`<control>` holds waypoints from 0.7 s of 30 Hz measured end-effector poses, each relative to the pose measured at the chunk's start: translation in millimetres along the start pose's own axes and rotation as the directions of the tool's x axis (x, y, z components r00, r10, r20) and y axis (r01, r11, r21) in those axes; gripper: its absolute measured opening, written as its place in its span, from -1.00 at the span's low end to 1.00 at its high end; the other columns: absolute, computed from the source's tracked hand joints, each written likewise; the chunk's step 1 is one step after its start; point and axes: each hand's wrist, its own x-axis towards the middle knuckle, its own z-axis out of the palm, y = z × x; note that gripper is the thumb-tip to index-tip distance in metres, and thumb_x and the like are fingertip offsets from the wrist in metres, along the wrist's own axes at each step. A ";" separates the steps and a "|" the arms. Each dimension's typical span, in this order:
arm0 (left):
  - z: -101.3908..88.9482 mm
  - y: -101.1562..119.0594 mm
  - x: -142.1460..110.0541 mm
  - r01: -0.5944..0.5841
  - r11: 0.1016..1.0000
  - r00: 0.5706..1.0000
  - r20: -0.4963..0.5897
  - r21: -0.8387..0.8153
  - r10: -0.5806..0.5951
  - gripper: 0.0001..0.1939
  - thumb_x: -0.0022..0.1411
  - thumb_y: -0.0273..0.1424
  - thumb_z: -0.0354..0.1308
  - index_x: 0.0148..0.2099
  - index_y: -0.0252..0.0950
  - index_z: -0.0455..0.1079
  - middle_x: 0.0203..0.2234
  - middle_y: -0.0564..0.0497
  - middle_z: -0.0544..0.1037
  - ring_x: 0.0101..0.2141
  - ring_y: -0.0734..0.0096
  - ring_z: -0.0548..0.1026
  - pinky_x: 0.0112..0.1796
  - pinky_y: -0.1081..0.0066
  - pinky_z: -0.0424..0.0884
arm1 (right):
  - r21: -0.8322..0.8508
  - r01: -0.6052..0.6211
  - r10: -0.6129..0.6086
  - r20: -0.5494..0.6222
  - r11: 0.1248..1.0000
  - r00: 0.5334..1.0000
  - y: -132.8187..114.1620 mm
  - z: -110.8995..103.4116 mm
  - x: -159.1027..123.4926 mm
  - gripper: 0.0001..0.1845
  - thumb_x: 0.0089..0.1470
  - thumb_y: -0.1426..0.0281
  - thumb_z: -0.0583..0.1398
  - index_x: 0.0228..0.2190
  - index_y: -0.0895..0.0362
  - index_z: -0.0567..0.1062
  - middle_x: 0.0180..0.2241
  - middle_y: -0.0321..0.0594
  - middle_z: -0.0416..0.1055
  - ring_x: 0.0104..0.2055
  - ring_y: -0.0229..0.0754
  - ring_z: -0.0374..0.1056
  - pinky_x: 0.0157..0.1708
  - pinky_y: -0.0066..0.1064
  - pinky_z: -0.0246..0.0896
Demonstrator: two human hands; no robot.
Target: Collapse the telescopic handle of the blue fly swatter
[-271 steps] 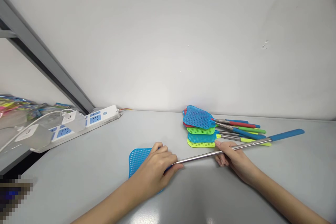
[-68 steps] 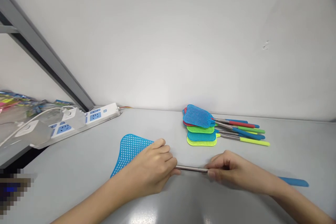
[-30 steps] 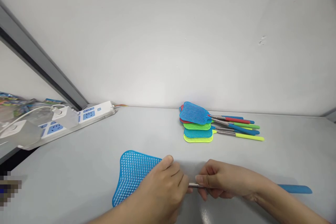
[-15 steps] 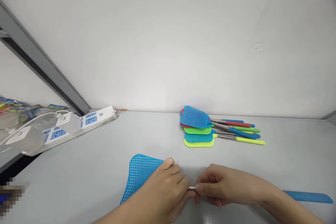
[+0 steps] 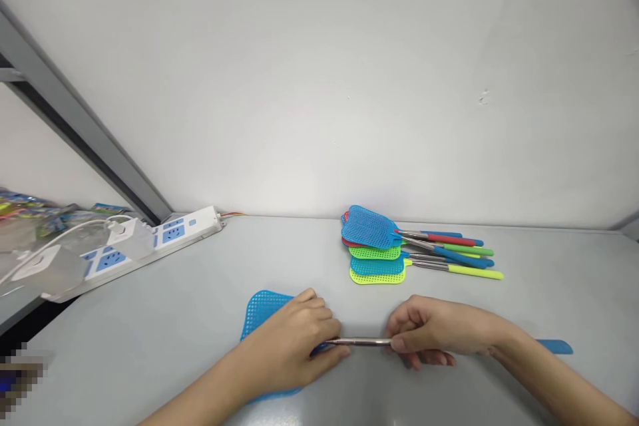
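Note:
A blue fly swatter (image 5: 264,308) lies across the near part of the table, its perforated head partly under my left hand (image 5: 299,333). That hand is closed around the neck, where the head joins the metal rod. My right hand (image 5: 424,336) pinches the silvery rod farther right between thumb and fingers. A bare stretch of rod shows between the two hands. Beyond my right wrist the end of the blue handle (image 5: 555,347) sticks out; my forearm hides the part between.
Several stacked fly swatters (image 5: 372,227) in blue, red, green and yellow lie near the wall, handles to the right. A white power strip (image 5: 187,229) with plugs runs along the left side. Plastic-wrapped items (image 5: 50,216) lie at far left.
My hands have moved apart, and a longer piece of rod now shows between them. The handle end has shifted left and slightly up in view; less of it shows.

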 end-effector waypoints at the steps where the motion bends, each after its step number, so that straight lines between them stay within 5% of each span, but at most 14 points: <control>1: -0.1 -2.9 -0.3 0.001 1.000 1.000 -0.002 0.000 -0.001 -0.79 0.26 -0.31 0.00 -0.42 -0.27 0.23 -0.53 0.09 0.39 -0.43 0.43 0.31 -0.31 0.38 0.12 | -0.004 -0.006 0.006 -0.017 1.000 1.000 1.1 -1.3 0.3 -0.77 0.01 0.27 0.14 -0.42 0.21 0.42 -0.60 -0.37 0.30 -0.72 -0.49 0.02 -0.79 -0.67 -0.09; 21: 9.2 -9.9 -2.5 -0.033 0.999 0.998 -0.059 -0.029 0.031 -0.78 0.25 -0.43 -0.04 -0.47 -0.29 0.16 -0.58 0.08 0.34 -0.46 0.41 0.24 -0.33 0.36 0.10 | 0.033 0.017 -0.015 -0.069 0.999 0.997 9.0 -3.7 1.5 -0.72 0.02 0.28 0.14 -0.36 0.25 0.51 -0.66 -0.39 0.26 -0.75 -0.51 -0.05 -0.79 -0.63 -0.19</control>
